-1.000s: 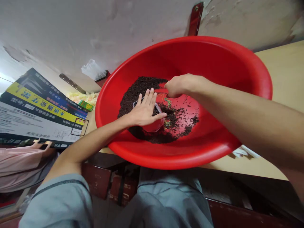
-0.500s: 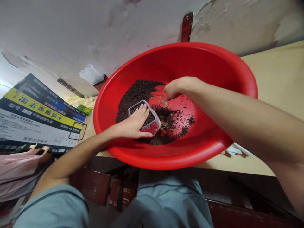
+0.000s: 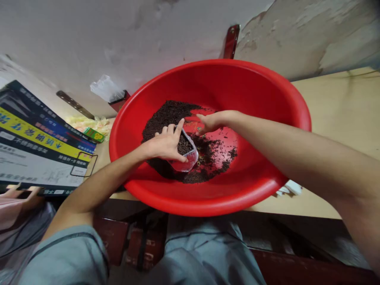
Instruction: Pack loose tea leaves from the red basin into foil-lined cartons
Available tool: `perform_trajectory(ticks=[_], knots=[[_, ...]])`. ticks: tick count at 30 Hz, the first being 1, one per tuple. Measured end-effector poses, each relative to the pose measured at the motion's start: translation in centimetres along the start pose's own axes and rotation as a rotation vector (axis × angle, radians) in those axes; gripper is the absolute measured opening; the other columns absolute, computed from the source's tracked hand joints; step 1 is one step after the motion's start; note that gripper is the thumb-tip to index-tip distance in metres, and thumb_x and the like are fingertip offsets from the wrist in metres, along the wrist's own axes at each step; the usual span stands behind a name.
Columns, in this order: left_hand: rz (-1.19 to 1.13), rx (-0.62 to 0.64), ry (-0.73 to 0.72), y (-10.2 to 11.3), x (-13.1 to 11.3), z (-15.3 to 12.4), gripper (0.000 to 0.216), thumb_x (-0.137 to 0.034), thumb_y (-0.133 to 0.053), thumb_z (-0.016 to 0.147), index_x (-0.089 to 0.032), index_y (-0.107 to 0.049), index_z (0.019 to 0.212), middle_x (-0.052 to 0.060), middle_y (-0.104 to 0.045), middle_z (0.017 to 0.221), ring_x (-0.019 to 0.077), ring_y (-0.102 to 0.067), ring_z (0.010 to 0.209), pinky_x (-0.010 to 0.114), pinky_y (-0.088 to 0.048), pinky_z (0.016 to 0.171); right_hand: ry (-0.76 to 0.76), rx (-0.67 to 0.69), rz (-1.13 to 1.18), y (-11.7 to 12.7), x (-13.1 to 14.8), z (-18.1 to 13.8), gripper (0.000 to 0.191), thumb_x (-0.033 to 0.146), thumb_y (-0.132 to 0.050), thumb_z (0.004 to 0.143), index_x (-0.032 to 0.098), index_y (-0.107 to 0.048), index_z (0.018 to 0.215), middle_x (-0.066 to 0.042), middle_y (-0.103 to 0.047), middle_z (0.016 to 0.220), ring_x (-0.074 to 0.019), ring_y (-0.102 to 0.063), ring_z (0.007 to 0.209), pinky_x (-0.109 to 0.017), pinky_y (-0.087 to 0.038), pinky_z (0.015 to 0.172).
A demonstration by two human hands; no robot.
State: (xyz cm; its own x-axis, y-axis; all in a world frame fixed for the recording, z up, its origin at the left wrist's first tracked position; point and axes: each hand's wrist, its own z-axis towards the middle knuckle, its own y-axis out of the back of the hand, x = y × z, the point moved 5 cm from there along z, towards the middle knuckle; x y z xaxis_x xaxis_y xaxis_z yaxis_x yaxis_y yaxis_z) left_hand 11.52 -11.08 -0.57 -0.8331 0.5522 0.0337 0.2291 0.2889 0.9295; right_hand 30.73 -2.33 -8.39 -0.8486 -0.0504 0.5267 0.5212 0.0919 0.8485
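Observation:
A big red plastic basin [image 3: 267, 83] sits on a pale wooden table and holds a heap of dark soil [image 3: 166, 114]. My left hand [image 3: 163, 143] grips a small clear square pot [image 3: 187, 156] partly filled with soil, tilted inside the basin. My right hand [image 3: 211, 122] reaches in from the right, its fingers stretched flat and pressed on the basin floor beside the pot, among scattered soil.
The pale table [image 3: 341, 114] runs right of the basin. A printed board with yellow and blue bands [image 3: 38, 138] leans at the left, with a green packet [image 3: 93, 135] and a clear plastic bag [image 3: 105, 88] behind it. A peeling wall stands close behind. My knees are below.
My left hand went from lying flat over the pot to gripping its rim and tilting it. My right hand opened from a loose fist and slid left toward the pot.

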Motion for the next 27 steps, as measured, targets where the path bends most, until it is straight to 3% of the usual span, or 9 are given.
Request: perform_trajectory(ticks=[2, 4, 7, 10, 13, 16, 19, 23, 27], knots=[[-0.015, -0.045, 0.006, 0.3, 0.2, 0.6, 0.144, -0.059, -0.081, 0.066, -0.017, 0.008, 0.172, 0.030, -0.035, 0.164, 0.0502, -0.040, 0.147, 0.067, -0.042, 0.112, -0.045, 0.191, -0.073, -0.8, 1.6, -1.4, 0.113, 0.053, -0.084, 0.082, 0.010, -0.026, 0.170, -0.029, -0.036, 0.168, -0.0423, -0.048, 0.149, -0.052, -0.042, 0.122], [-0.067, -0.089, 0.029, 0.8, 0.7, 0.8, 0.143, -0.057, -0.082, 0.066, -0.017, 0.005, 0.172, 0.029, -0.039, 0.161, 0.0487, -0.041, 0.145, 0.065, -0.043, 0.112, -0.083, 0.221, -0.093, -1.6, 2.5, -2.8, 0.113, 0.051, -0.073, 0.092, 0.010, -0.007, 0.173, -0.031, -0.021, 0.173, -0.0406, -0.044, 0.153, -0.047, -0.042, 0.122], [-0.153, -0.123, 0.078, 1.3, 1.6, 0.6, 0.142, -0.055, -0.084, 0.066, -0.019, 0.001, 0.173, 0.029, -0.041, 0.159, 0.0482, -0.042, 0.145, 0.063, -0.042, 0.113, -0.211, 0.257, -0.154, -3.7, 1.2, -5.8, 0.120, 0.060, -0.069, 0.091, 0.013, 0.004, 0.173, -0.029, -0.010, 0.176, -0.0411, -0.035, 0.158, -0.050, -0.039, 0.125], [-0.198, -0.137, 0.088, 1.4, 2.2, 0.5, 0.144, -0.056, -0.086, 0.064, -0.021, 0.002, 0.173, 0.028, -0.043, 0.159, 0.0490, -0.044, 0.143, 0.063, -0.041, 0.113, -0.394, 0.394, -0.304, -6.2, -1.8, -9.3, 0.143, 0.077, -0.074, 0.076, 0.012, 0.011, 0.172, -0.026, 0.011, 0.176, -0.0440, -0.005, 0.164, -0.059, -0.021, 0.132], [-0.192, -0.152, 0.034, 1.3, 2.2, 0.4, 0.147, -0.057, -0.087, 0.062, -0.019, 0.002, 0.173, 0.028, -0.045, 0.156, 0.0492, -0.047, 0.138, 0.062, -0.041, 0.112, -0.388, 0.452, -0.401, -8.4, -3.1, -10.9, 0.148, 0.084, -0.071, 0.072, 0.008, 0.007, 0.171, -0.026, 0.017, 0.174, -0.0432, 0.011, 0.163, -0.058, -0.009, 0.133], [-0.133, -0.159, -0.076, 0.8, 1.3, -0.2, 0.146, -0.057, -0.088, 0.062, -0.013, -0.003, 0.172, 0.031, -0.048, 0.152, 0.0481, -0.049, 0.132, 0.061, -0.042, 0.109, -0.148, 0.387, -0.413, -9.9, -2.3, -9.8, 0.139, 0.080, -0.067, 0.078, 0.003, 0.002, 0.171, -0.025, 0.017, 0.174, -0.0413, 0.013, 0.164, -0.058, -0.003, 0.134], [-0.081, -0.138, -0.186, 0.1, -0.3, -1.4, 0.147, -0.059, -0.088, 0.060, -0.010, -0.005, 0.172, 0.032, -0.050, 0.148, 0.0468, -0.051, 0.126, 0.062, -0.043, 0.106, 0.071, 0.295, -0.370, -10.4, -1.4, -7.9, 0.117, 0.063, -0.065, 0.088, 0.009, -0.005, 0.173, -0.020, 0.002, 0.178, -0.0343, 0.005, 0.167, -0.053, -0.005, 0.135], [-0.030, -0.123, -0.320, -0.5, -2.2, -2.8, 0.142, -0.058, -0.086, 0.063, -0.010, -0.008, 0.172, 0.035, -0.047, 0.152, 0.0453, -0.052, 0.124, 0.063, -0.044, 0.104, 0.059, 0.118, -0.281, -10.4, -0.6, -4.0, 0.084, 0.045, -0.048, 0.102, 0.017, -0.016, 0.173, -0.014, -0.005, 0.180, -0.0340, -0.005, 0.167, -0.055, -0.013, 0.133], [-0.020, -0.092, -0.331, -0.5, -2.3, -2.6, 0.142, -0.060, -0.085, 0.064, -0.009, -0.008, 0.172, 0.034, -0.048, 0.150, 0.0447, -0.052, 0.124, 0.063, -0.045, 0.103, 0.137, 0.040, -0.203, -12.4, 2.4, 2.6, 0.094, 0.043, -0.060, 0.098, 0.019, -0.010, 0.174, -0.016, 0.005, 0.180, -0.0330, 0.002, 0.167, -0.054, -0.017, 0.133]])
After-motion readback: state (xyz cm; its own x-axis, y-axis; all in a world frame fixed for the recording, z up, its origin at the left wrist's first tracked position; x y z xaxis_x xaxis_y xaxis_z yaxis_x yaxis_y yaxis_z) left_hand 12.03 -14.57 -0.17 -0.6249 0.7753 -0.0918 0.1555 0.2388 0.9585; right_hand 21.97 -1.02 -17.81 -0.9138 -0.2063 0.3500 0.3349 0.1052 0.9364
